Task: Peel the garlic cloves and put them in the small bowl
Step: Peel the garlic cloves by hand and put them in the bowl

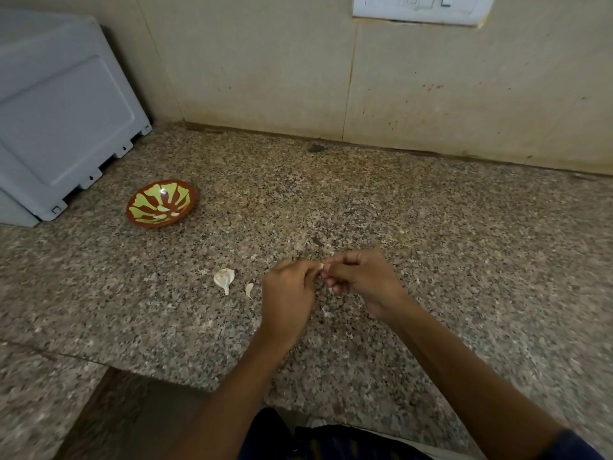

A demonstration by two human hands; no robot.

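Head view shows a speckled granite bench (431, 260) running to a tiled wall (265, 61), with a pale grey appliance (59, 114) at the far left. Just beside it sits the small bowl (161, 203), red-brown with green petals, holding a few peeled pieces. Near the front, the left hand (288, 293) and right hand (361, 277) meet, fingertips pinching one garlic clove (321, 267) between them. Left of the hands, an unpeeled clove (224, 278) and a smaller piece (249, 289) lie on the bench.

counter (431, 227) – speckled polished granite | small bowl (161, 203) – glossy glazed ceramic | garlic skin (224, 278) – papery, matt
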